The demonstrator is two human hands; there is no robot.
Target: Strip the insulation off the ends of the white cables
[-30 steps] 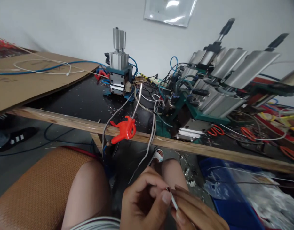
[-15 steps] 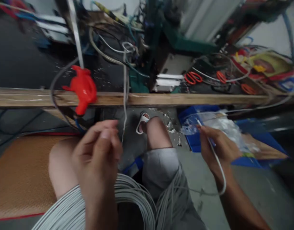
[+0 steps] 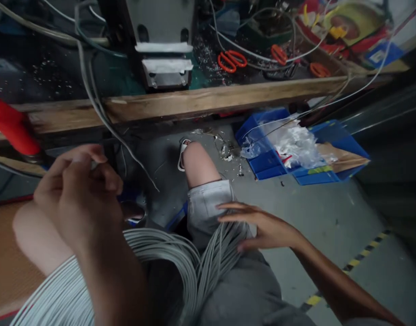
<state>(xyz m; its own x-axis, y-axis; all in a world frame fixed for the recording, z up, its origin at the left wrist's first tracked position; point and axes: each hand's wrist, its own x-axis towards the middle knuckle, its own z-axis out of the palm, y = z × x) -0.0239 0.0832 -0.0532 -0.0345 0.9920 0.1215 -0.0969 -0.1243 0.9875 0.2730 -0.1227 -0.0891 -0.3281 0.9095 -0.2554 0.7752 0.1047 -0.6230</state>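
A big coil of thin grey-white cable lies across my lap, its strands gathered in a loose bundle over the thigh. My right hand rests at that bundle with fingers stretched out and thumb apart, touching the outer strands. To the left, my left hand hovers above the other knee, fingers curled in towards the thumb. Whatever it may hold is hidden. Just beyond it hangs a red plastic tool, partly cut off by the picture's edge.
A workbench with a wooden front edge runs across the view, bearing a metal fixture, orange-handled scissors and loose cables. Below stand blue bins with plastic bags. Scraps litter the floor, and a striped tape line crosses it.
My right hand has let go of the white cable end and moved down and left to the bundle on my lap. The view has turned right.
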